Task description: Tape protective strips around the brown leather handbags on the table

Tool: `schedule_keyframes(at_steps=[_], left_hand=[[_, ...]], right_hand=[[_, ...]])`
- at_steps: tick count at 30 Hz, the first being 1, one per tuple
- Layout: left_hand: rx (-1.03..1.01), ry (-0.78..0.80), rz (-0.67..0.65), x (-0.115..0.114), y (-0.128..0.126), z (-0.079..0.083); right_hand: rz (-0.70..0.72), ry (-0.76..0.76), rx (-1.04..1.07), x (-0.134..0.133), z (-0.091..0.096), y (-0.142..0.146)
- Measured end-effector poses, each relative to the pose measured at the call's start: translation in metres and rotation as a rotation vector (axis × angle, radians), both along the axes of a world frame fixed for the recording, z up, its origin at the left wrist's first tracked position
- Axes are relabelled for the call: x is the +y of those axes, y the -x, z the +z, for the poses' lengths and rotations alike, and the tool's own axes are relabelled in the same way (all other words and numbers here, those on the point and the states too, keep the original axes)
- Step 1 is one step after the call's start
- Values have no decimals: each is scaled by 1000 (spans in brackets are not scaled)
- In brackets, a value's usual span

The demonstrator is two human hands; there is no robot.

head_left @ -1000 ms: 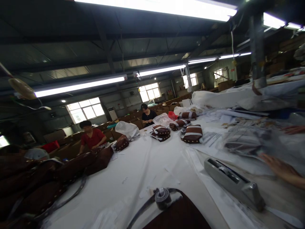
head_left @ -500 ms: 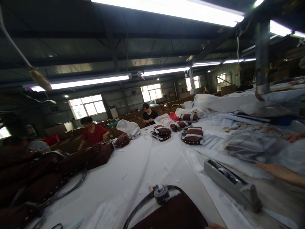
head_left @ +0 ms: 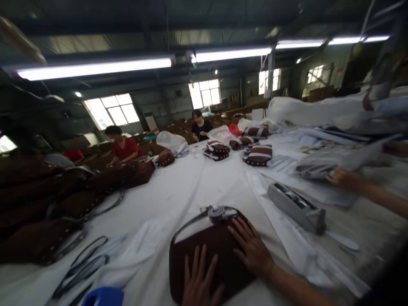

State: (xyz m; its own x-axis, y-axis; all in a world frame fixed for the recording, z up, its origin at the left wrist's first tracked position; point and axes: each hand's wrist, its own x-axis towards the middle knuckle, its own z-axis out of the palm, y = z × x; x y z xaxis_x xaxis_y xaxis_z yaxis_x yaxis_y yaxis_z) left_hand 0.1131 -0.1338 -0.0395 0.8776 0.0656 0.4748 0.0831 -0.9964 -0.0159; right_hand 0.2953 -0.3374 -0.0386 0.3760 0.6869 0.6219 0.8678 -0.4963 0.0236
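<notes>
A dark brown handbag lies flat on the white-covered table in front of me. My left hand rests on its lower left part, fingers spread. Across its upper right side lies my right hand, palm down with the fingers stretched out. A rolled grey strap sits at the bag's top edge, and a wrapped handle curves out to its left. To the right of the bag stands a grey tape dispenser.
Brown studded bags are piled at the left. Dark straps and a blue object lie near the front. Wrapped bags stand farther back. A co-worker's hand grips clear plastic at right; two people work beyond the table.
The view has tilted down, bringing more of the handbag and both my hands into sight on it. At right, the co-worker's hand has closed on the plastic.
</notes>
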Motion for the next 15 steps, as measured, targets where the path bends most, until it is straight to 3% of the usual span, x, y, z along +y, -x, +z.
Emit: schedule_keyframes(at_steps=[5, 9, 11, 15], left_hand=[[89, 107, 125, -2, 13, 16], [163, 176, 140, 1, 9, 22], [172, 186, 135, 1, 8, 22], [186, 187, 115, 0, 10, 17]], right_hand=[[24, 76, 156, 7, 40, 9], [39, 1, 138, 21, 74, 21], [76, 14, 121, 29, 70, 28], [156, 164, 146, 40, 30, 30]])
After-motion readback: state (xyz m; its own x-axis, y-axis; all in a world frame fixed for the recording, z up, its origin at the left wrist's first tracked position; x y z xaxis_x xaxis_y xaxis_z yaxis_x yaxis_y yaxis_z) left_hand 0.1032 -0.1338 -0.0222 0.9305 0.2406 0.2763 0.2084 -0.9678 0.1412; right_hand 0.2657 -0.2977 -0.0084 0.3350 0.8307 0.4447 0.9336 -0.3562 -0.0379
